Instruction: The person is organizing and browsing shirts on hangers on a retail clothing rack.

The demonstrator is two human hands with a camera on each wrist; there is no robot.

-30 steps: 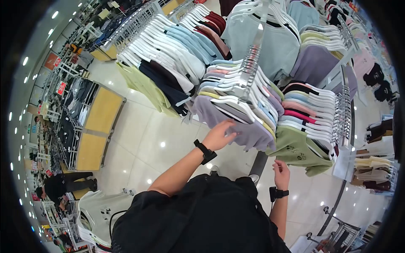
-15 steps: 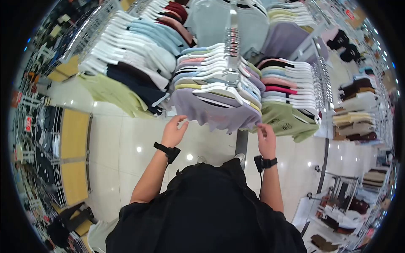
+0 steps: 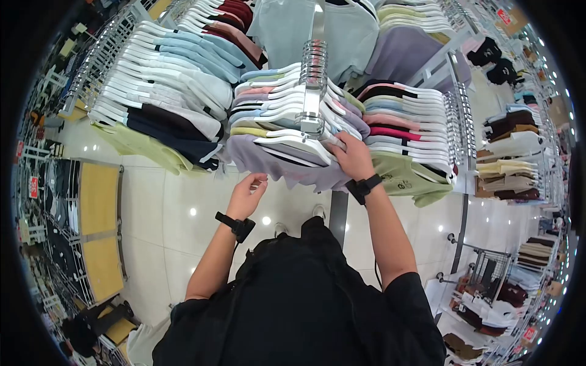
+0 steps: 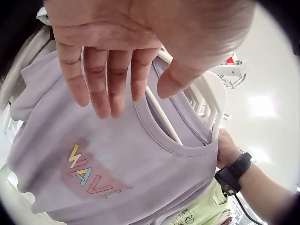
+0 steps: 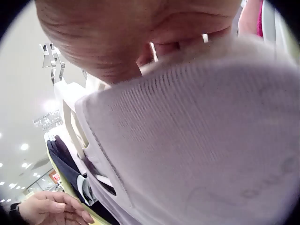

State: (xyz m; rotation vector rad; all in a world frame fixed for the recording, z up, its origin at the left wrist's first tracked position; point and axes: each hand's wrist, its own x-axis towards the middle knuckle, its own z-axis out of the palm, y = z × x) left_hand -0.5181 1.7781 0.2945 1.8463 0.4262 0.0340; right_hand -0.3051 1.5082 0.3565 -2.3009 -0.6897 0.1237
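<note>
A lavender T-shirt [image 3: 274,169] hangs on a white hanger [image 3: 297,144] at the front of the middle rack. Colourful lettering, "WAVE" [image 4: 89,173], runs across its chest in the left wrist view. My right hand [image 3: 356,160] grips the shirt at its right shoulder; in the right wrist view the thumb lies on the near side of the cloth and the other fingers are partly hidden behind it. My left hand [image 3: 247,196] hovers near the shirt's lower left side, fingers loosely extended and holding nothing. Behind the shirt hang several others on white hangers.
On the left is a rack of white, blue and dark shirts [image 3: 177,131], with a light green one in front. An olive-green shirt [image 3: 406,177] fronts the right-hand row. A metal display arm [image 3: 312,110] carries the middle row. Pale tiled floor [image 3: 177,213] lies below.
My right hand has risen from the shirt's lower right side to its shoulder and taken hold there. The left hand drew back from the shirt's front, then stayed beside its left edge.
</note>
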